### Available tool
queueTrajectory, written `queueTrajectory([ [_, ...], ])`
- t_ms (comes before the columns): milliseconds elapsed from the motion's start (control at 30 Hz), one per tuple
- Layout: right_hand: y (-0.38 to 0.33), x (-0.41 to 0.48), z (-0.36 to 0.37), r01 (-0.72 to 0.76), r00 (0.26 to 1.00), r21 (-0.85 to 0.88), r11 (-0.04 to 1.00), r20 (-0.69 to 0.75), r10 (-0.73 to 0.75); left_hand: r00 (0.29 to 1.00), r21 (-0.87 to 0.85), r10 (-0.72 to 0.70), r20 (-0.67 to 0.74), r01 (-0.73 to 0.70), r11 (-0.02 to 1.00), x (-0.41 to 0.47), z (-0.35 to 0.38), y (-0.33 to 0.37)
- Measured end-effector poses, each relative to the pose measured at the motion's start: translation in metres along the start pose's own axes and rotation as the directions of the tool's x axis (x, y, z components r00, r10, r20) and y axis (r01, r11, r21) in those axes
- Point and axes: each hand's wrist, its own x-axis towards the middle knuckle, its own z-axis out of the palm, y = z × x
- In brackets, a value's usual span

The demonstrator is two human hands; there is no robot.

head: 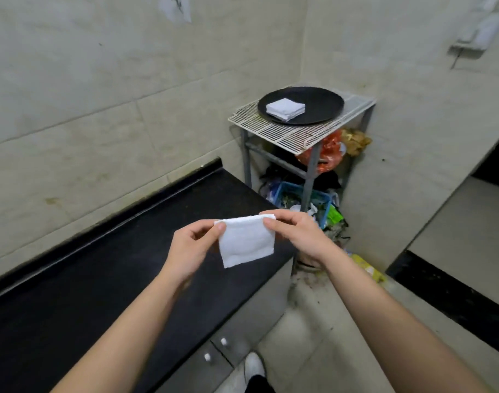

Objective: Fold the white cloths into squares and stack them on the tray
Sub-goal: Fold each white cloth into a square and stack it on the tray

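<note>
A small white cloth (pixel 246 241), folded to a rough square, hangs in the air over the right end of the black counter (pixel 100 279). My left hand (pixel 191 248) pinches its top left corner and my right hand (pixel 296 234) pinches its top right corner. Farther back, a round black tray (pixel 322 104) rests on a white wire rack (pixel 293 134). On the tray lies a stack of folded white cloths (pixel 285 109), left of its middle.
Under the rack's grey metal frame sit an orange bag (pixel 329 154), a blue basket (pixel 288 194) of rubbish and other litter. Tiled walls close in behind and to the right. Cabinet doors with white knobs (pixel 215 348) stand below the counter; my shoe (pixel 254 367) is on the floor.
</note>
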Motion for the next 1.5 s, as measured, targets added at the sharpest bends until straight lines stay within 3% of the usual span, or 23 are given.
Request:
queueTrajectory([
  [267,-0.037,0.093,-0.095,-0.186,0.978,0.025,0.982,-0.097,0.187,0.967,-0.141,-0.133,0.217,0.166,0.976,0.151,0.086,0.033],
  [633,-0.098,0.218,-0.198,-0.141,0.956,0.021,0.990,-0.256,0.142,0.961,-0.123,-0.104,0.256,0.139,0.983,0.304,0.168,0.107],
  [867,-0.087,0.328,-0.261,-0.139,0.969,-0.121,0.983,-0.220,0.110,0.987,-0.146,-0.125,0.098,0.139,0.979,0.389,0.214,0.106],
  [1100,-0.074,0.460,-0.315,-0.116,0.990,-0.274,0.955,-0.109,0.088,0.956,-0.210,-0.281,-0.079,0.260,0.942,0.473,0.259,0.107],
  [1267,-0.074,0.538,-0.332,-0.181,0.981,-0.176,0.968,0.044,0.191,0.892,-0.253,-0.383,-0.241,0.324,0.912,0.533,0.274,0.105],
  [1500,-0.059,0.591,-0.331,-0.302,0.932,-0.059,0.952,0.191,0.307,0.815,-0.253,-0.467,-0.344,0.399,0.882,0.580,0.273,0.093],
])
